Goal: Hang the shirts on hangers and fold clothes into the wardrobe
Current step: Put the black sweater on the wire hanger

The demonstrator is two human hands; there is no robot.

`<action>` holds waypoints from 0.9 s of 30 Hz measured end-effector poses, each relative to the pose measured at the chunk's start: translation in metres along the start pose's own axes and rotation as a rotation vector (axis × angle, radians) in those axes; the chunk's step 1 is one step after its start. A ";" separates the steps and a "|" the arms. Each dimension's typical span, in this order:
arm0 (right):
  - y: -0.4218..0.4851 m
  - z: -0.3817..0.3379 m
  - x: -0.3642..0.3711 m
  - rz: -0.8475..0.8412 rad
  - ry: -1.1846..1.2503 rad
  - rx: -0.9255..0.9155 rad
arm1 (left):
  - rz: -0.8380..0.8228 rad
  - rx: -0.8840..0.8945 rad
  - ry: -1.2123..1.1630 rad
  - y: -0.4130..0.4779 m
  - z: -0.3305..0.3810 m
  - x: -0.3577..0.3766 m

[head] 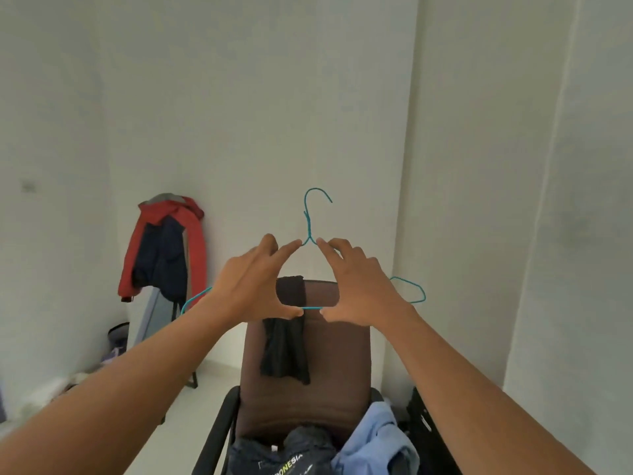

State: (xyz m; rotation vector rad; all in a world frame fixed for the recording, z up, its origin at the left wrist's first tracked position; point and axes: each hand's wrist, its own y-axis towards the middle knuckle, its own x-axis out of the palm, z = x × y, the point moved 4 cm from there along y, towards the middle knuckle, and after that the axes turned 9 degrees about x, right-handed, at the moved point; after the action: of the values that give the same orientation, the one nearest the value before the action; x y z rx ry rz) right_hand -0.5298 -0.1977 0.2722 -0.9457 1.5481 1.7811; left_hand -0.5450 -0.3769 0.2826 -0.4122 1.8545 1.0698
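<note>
- The left hand (pixel 250 282) and the right hand (pixel 363 286) hold a teal wire hanger (pixel 309 228) up in the air, above and in front of the brown chair (pixel 342 354).
- Each hand is clamped on the hanger. The fingers lie along a sloping shoulder wire up near the neck, and the thumb sits at the bottom bar. The two hands are close together at the middle of the frame.
- The hanger stands upright with its hook on top. Its two outer ends stick out past the wrists. No cloth is on it, so it is bare.
- A black garment (pixel 284 351) is draped over the top edge of the chair back, toward its left side, and hangs down the front.
- On the seat, at the near edge, lies a dark shirt (pixel 284 457) with printed lettering. A light blue garment (pixel 373 437) is bunched beside it at the right edge. Neither is folded or hung.
- A red and navy jacket (pixel 195 241) hangs over something leaning on the far wall. What holds it up cannot be told.
- No wardrobe is in view, and nothing seen here is put away.
- Judged from this, the task looks to be at an early stage. A hanger is in hand, no shirt is on it yet, and at least three pieces on the chair are left to hang or fold.
</note>
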 end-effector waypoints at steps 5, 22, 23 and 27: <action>0.039 -0.017 0.087 -0.102 0.029 0.037 | -0.092 -0.020 -0.081 0.018 -0.053 0.084; 0.175 0.035 0.267 -0.262 0.090 0.074 | -0.135 -0.050 -0.137 0.142 -0.141 0.276; 0.189 0.043 0.280 -0.267 0.100 0.077 | -0.130 -0.052 -0.129 0.156 -0.146 0.288; 0.247 0.073 0.335 -0.292 0.123 0.074 | -0.105 -0.087 -0.076 0.210 -0.171 0.341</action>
State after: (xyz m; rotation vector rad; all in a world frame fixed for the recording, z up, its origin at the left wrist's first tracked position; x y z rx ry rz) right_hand -0.9309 -0.1680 0.1435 -1.1963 1.4527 1.4762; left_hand -0.9531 -0.3458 0.1336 -0.5068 1.7054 1.0825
